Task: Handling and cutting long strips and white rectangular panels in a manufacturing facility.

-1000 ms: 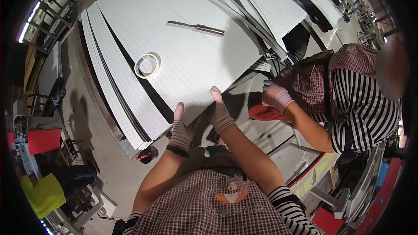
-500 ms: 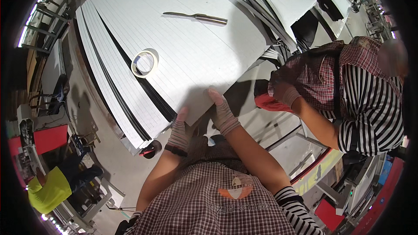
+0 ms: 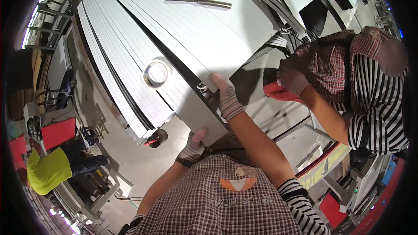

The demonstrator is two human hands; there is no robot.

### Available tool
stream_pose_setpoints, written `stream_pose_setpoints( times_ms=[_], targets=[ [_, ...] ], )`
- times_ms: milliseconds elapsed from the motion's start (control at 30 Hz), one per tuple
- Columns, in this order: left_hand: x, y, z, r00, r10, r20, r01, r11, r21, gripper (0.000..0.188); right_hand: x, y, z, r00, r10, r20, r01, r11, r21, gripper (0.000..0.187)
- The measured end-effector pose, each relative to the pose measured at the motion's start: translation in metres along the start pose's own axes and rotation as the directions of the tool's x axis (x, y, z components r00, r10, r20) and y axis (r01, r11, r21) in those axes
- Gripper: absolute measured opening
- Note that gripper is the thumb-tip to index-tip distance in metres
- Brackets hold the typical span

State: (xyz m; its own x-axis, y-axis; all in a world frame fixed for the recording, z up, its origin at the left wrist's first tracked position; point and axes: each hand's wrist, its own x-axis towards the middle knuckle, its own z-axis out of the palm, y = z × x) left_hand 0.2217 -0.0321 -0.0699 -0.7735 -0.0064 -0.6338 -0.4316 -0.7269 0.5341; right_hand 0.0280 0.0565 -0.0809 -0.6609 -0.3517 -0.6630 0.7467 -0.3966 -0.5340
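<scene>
Pale board strips and sheets lie stacked in front of me, with dark gaps between them. My left hand [image 3: 193, 146], in a striped knit cover with bare fingertips, is closed on the near end of a long grey-white strip [image 3: 201, 119], thumb on top and fingers hidden beneath. My right hand [image 3: 226, 98], covered alike, grips the near corner of the wide white sheet [image 3: 187, 30]; its thumb lies on top. A dark gap separates strip and sheet, with a small shiny metal piece [image 3: 201, 88] in it. A roll of tape [image 3: 148, 78] rests left of the gap. Farther off lies a knife [image 3: 215, 4].
At the right, close by, stands a co-worker in a checked apron [image 3: 322, 56]. Dark and grey strips [image 3: 278, 8] lie across the far right of the boards. A dark round object [image 3: 159, 138] is by the near left corner. Another person in yellow [image 3: 50, 172] is far left.
My left hand has moved down toward my body with the strip's end. A wider dark gap now shows between strip and sheet. The tape roll has shifted right and nearer.
</scene>
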Motion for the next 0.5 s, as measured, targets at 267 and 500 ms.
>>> stream_pose_setpoints(
  times_ms=[267,500],
  targets=[
    [-0.011,-0.009,0.001,0.999,0.050,-0.019,-0.049,0.997,0.052,0.085,-0.044,0.001,-0.057,0.895,0.142,0.423,0.112,0.846,-0.521,0.093],
    [-0.017,0.031,0.031,0.980,-0.030,-0.198,0.025,0.999,-0.030,0.084,-0.092,0.013,-0.060,0.899,0.269,0.344,-0.018,0.810,-0.586,0.114]
  ],
)
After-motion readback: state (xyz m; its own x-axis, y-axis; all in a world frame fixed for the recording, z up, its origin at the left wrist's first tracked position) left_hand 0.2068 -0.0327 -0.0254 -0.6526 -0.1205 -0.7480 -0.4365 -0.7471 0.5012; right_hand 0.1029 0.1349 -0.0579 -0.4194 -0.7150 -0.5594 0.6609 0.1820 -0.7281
